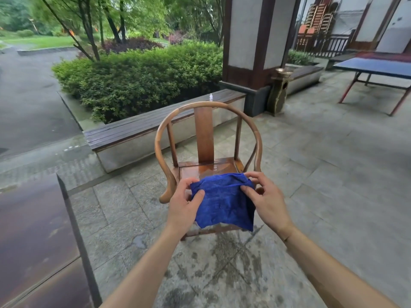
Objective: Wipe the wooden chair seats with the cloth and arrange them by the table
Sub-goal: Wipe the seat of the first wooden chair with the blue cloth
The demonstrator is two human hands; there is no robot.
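Note:
A wooden chair (204, 134) with a round horseshoe back stands on the stone paving in front of me, facing me. Its seat (209, 168) looks wet and glossy. I hold a blue cloth (222, 203) spread out above the front of the seat. My left hand (185, 203) pinches the cloth's left edge between thumb and fingers. My right hand (265, 198) pinches its upper right corner. The cloth hides the front half of the seat.
A dark brown table (33, 236) fills the lower left, its corner near the chair. A low wooden bench (142, 127) runs behind the chair along a hedge. A pillar (255, 52) stands behind, a blue table-tennis table (378, 67) at the far right. Damp patches mark the paving.

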